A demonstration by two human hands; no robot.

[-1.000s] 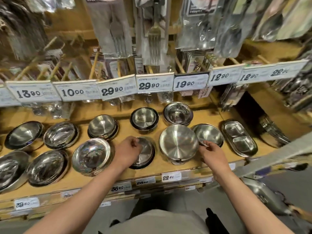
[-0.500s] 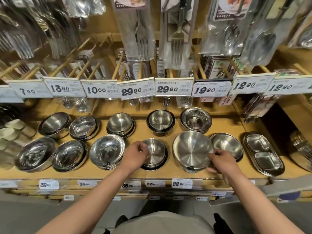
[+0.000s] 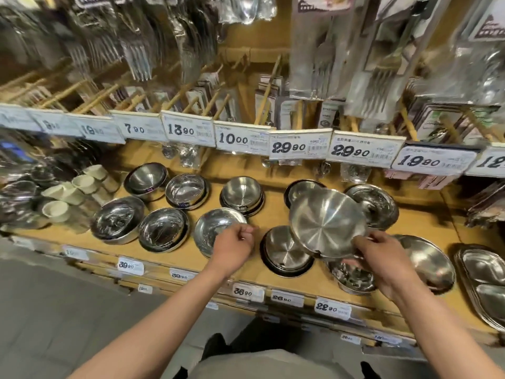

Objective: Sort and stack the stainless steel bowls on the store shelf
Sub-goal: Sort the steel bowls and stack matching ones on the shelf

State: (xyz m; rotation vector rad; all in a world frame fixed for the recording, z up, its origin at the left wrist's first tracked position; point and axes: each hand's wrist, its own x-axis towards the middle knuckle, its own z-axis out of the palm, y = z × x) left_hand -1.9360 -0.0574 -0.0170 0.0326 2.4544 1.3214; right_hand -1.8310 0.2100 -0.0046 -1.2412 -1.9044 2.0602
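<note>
My right hand grips the near rim of a large steel bowl, lifted and tilted above the wooden shelf. Below it a smaller bowl rests where the large one stood. Left of that lies a dark-rimmed stack of shallow bowls. My left hand hovers with fingers curled and nothing in it, between that stack and a shiny bowl stack. More steel bowls stand in two rows, such as a back-row stack.
A wide shallow bowl and divided steel trays sit at the right. Cream cups stand at the left. Price tags hang along a rail above, with packaged forks hanging overhead. The shelf's front edge carries labels.
My right hand has lifted the large bowl off the shelf and tilted it, exposing a smaller bowl beneath. My left hand has come off the dark-rimmed stack. The view has swung left.
</note>
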